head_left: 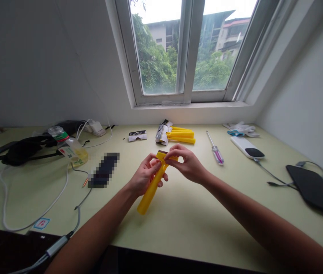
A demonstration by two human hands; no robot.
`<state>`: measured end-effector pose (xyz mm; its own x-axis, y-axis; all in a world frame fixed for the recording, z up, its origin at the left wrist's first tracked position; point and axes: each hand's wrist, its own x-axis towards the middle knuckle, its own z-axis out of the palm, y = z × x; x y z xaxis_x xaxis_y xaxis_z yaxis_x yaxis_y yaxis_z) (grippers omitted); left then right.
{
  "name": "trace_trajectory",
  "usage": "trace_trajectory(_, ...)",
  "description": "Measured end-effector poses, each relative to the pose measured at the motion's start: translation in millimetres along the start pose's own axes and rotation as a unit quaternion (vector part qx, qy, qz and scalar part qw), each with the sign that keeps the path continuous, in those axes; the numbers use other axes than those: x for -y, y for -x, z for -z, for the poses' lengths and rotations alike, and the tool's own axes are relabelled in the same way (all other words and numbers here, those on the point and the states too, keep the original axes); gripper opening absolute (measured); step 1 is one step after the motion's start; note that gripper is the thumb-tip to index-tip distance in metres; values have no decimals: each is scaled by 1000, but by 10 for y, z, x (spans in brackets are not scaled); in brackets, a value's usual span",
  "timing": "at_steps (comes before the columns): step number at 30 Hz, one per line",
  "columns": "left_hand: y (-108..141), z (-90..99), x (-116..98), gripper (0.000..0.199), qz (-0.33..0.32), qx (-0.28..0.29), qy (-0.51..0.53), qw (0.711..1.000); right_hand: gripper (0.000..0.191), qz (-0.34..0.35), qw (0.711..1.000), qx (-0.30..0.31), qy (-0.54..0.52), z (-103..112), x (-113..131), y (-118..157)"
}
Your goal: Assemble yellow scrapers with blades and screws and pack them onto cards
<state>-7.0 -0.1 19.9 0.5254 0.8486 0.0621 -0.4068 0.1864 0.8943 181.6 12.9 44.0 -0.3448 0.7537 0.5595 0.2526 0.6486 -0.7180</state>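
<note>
A yellow scraper (150, 193) is held at a slant above the table, its wide head with a dark blade edge pointing away from me and its handle towards me. My left hand (143, 176) is wrapped round it just below the head, thumb on top. The thumb and forefinger of my right hand (188, 163) are pinched together against the scraper's head; anything small between those fingertips is too hidden to make out. Beyond my hands lie several more yellow scrapers (183, 134) with black-and-white card packaging (162, 134) at their heads.
A screwdriver (217, 155) with a clear and purple handle lies to the right, near a white power bank (247, 147) and a black tablet-like device (315, 188). Leftwards are a blurred-out phone (104, 170), a bottle (70, 146), cables and a torn card (137, 136).
</note>
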Motion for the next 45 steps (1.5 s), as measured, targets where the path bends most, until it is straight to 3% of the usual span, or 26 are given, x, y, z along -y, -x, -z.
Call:
trace_trajectory(9,6,-29,41,33,9,-12,-7,1000,15,-62,996,9,-62,-32,-83,6)
trace_trajectory(15,-4,-59,90,34,-24,-42,-47,998,13,-85,995,20,-52,-31,-108,4)
trace_trajectory(23,0,-106,124,37,-8,-50,-55,997,24,-111,992,53,2,22,-119,-51)
trace_trajectory(26,-10,-95,145,38,3,-75,-47,996,27,-97,992,66,53,219,-163,-138)
trace_trajectory(28,-26,-62,153,38,1,-100,-42,994,30,-120,974,44,186,443,-268,-170)
trace_trajectory(29,-35,-39,152,39,-2,-112,-41,993,34,-148,947,26,284,575,-348,-168)
trace_trajectory(31,-52,9,140,39,-8,-128,-40,991,52,-266,851,-4,453,853,-552,-127)
trace_trajectory(33,-62,48,120,39,-11,-135,-38,990,65,-412,775,27,478,1109,-767,-57)
trace_trajectory(37,-66,68,100,40,-12,-155,-41,987,55,-459,772,96,430,1474,-978,42)
trace_trajectory(40,-66,62,112,39,-11,-156,-45,987,60,-453,774,90,433,1694,-840,21)
trace_trajectory(43,-67,65,135,38,-8,-150,-45,988,55,-396,783,5,479,1912,-525,-21)
trace_trajectory(45,-67,70,150,37,-10,-147,-44,988,48,-280,806,-129,504,1998,-275,-34)
